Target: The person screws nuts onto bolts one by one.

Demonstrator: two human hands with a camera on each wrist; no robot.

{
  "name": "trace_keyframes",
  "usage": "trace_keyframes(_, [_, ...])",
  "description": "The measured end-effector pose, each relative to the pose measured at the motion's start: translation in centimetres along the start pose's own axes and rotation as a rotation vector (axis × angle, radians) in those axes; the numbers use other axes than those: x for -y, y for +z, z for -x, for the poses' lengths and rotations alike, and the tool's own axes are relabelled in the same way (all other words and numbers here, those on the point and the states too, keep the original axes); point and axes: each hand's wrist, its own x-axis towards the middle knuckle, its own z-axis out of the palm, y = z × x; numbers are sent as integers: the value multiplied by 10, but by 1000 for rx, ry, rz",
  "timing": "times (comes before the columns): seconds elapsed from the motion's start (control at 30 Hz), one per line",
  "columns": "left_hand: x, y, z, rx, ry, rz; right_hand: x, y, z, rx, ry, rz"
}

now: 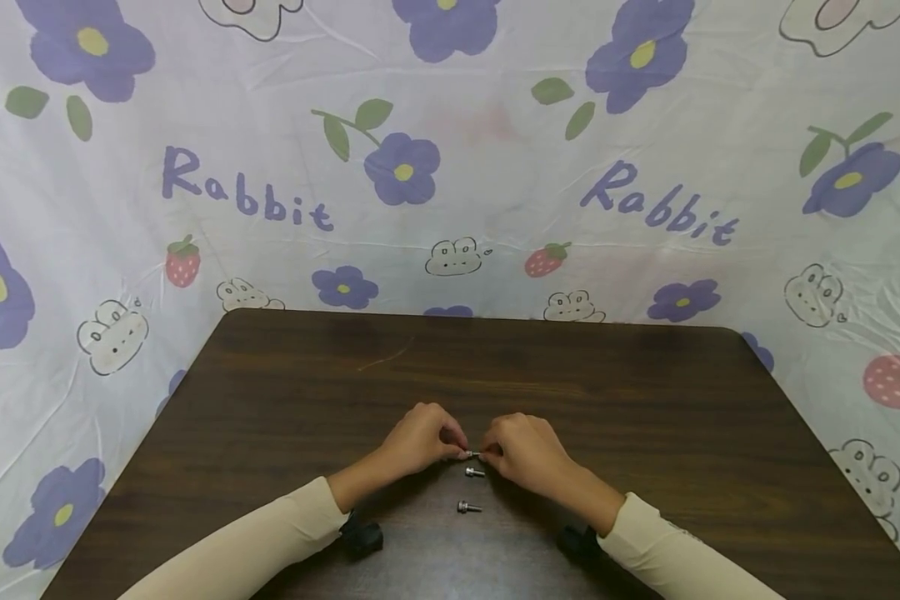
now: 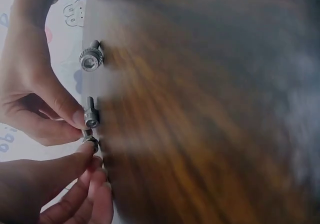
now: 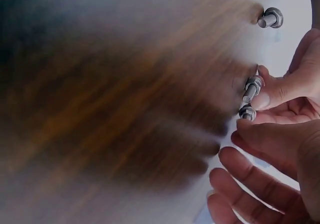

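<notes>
My left hand [image 1: 418, 439] pinches the head end of a small metal bolt [image 1: 473, 454] between thumb and fingertips. From the other side, my right hand [image 1: 527, 450] pinches the shank end of the same bolt, which lies level between the two hands, low over the table. In the right wrist view, the other fingers of the right hand are spread and bent. Just nearer to me lies a second bolt [image 1: 475, 472], its head to the left. A third bolt [image 1: 468, 507] lies nearer still; its knurled head [image 2: 91, 61] shows a hex socket in the left wrist view.
The dark wood-grain table [image 1: 307, 375] reaches back to a hanging cloth [image 1: 495, 192] printed with flowers, rabbits and strawberries. Black wrist devices [image 1: 363, 537] sit under both forearms, close over the table.
</notes>
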Motion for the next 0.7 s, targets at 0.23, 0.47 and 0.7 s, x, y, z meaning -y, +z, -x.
trace_keyframes(0.23, [-1, 4, 0, 0, -24, -11, 1, 3, 2, 26, 36, 6])
trace_keyframes(0.47, [-1, 0, -1, 13, -12, -11, 1, 2, 0, 32, 29, 18])
trace_keyframes(0.7, [-2, -24, 1, -30, -36, -143, -6, -15, 0, 84, 40, 26])
